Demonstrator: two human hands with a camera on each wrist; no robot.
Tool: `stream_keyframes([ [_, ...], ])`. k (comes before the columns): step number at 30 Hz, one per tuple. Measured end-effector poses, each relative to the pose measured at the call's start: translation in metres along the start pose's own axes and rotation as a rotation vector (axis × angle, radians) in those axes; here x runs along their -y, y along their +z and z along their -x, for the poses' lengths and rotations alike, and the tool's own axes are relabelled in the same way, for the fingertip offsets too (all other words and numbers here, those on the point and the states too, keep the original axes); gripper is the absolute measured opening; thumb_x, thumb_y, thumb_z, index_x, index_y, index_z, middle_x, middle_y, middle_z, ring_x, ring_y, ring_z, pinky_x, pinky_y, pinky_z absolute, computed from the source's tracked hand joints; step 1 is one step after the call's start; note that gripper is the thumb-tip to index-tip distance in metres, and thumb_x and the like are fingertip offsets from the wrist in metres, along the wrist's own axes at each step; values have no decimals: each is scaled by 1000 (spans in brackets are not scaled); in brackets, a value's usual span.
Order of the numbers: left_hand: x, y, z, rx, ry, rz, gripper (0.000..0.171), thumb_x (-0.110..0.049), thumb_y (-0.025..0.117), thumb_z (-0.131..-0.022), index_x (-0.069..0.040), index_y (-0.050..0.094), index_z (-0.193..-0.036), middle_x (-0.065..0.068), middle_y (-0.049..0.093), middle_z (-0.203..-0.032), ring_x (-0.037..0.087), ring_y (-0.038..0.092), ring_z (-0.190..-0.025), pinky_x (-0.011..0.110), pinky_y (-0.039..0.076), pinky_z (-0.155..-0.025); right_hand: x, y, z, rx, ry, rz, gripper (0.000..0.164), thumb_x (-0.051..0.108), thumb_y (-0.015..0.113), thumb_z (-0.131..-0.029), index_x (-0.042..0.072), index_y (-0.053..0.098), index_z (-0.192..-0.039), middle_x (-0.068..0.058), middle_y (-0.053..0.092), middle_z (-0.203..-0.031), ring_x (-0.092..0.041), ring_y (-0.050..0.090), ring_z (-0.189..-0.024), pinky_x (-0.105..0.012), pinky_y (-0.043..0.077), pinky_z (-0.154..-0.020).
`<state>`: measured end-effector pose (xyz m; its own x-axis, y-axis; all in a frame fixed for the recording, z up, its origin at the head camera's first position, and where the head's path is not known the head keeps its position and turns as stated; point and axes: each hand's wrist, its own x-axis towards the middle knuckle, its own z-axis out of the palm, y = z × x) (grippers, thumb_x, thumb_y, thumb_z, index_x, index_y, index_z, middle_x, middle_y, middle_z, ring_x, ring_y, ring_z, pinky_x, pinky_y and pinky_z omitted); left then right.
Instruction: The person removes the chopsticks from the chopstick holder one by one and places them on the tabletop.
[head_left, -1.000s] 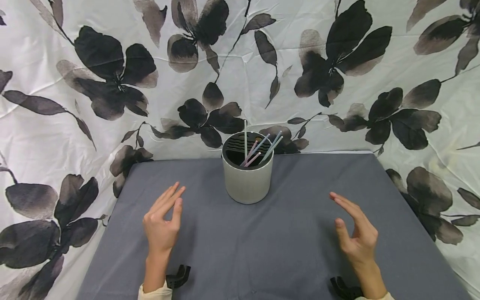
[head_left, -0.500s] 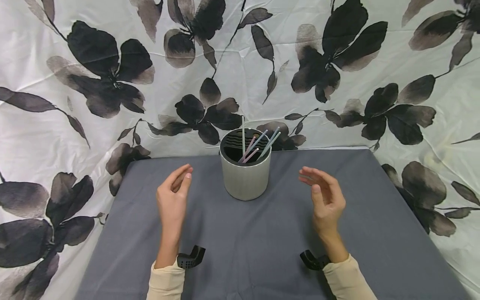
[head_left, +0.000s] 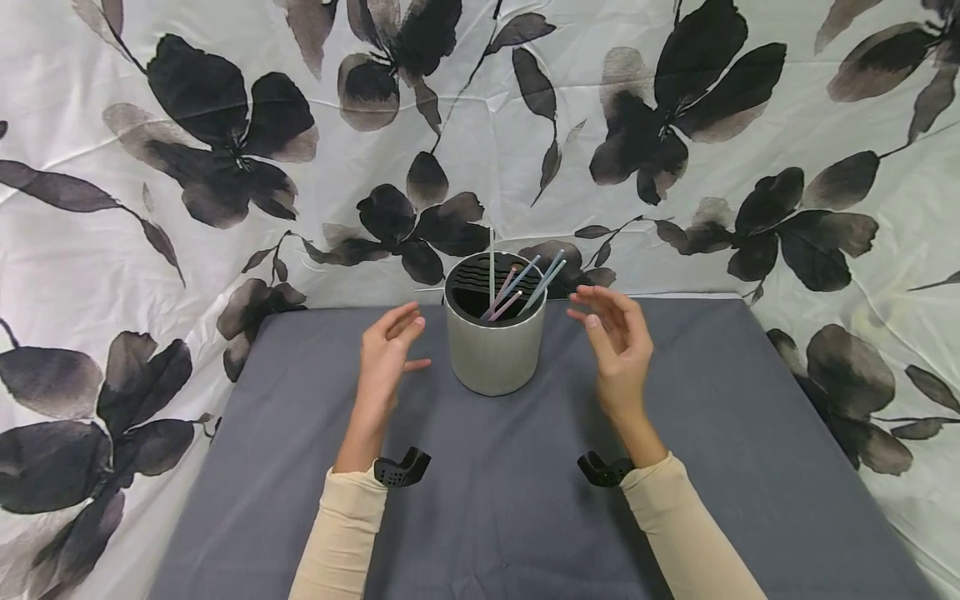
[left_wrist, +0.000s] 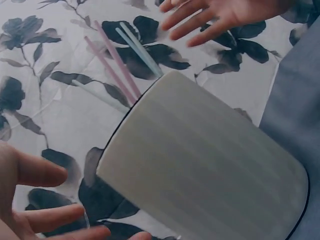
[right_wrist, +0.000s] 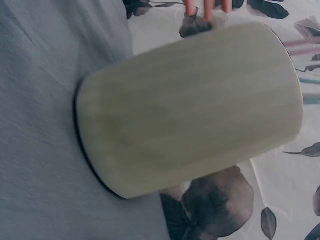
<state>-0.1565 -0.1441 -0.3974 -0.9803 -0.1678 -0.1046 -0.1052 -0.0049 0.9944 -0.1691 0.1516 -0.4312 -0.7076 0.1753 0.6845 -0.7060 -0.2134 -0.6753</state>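
A pale grey-green round holder stands upright near the back of the table, with a dark slotted inside. Several thin pastel straws or sticks lean out of its top; their lower ends are hidden. My left hand hovers just left of the holder, fingers spread and loosely bent, holding nothing. On the other side, my right hand faces it with relaxed fingers, apart from the wall. The left wrist view shows the holder's side between the left fingers and the right hand. Holder fills the right wrist view.
Grey cloth covers the table. Behind and beside it hangs a white curtain with dark flower prints. Each wrist carries a black camera mount, the left one and the right one.
Both hands have moved forward and inward from wide apart, ending at either side of the holder. The holder and its straws stay in place on the table.
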Motion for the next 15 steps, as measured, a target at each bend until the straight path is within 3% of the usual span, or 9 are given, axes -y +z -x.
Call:
stream_keyframes([
  [6,-2,9,-15,110,-60,14,52,-29,62,-105,-14,52,-154,11,51,-157,32,51,-144,50,68,-83,-8,-4,-25,163,153,-60,41,-10,54,-102,-13,48,-143,-24,61,-139,-33,62,-130,-46,57,-110],
  [11,-5,16,-26,130,-75,17,59,-32,63,-105,-16,45,-158,11,44,-162,29,47,-148,58,64,-91,-14,-3,-42,250,231,-104,42,-11,54,-102,-8,51,-144,-20,61,-141,-34,61,-133,-47,56,-112],
  [15,-7,22,-33,137,-89,31,60,-32,63,-105,-17,43,-159,13,40,-165,28,47,-148,58,64,-91,-19,3,-50,292,251,-74,40,-9,57,-102,-5,55,-141,-16,66,-138,-33,62,-131,-39,58,-108],
])
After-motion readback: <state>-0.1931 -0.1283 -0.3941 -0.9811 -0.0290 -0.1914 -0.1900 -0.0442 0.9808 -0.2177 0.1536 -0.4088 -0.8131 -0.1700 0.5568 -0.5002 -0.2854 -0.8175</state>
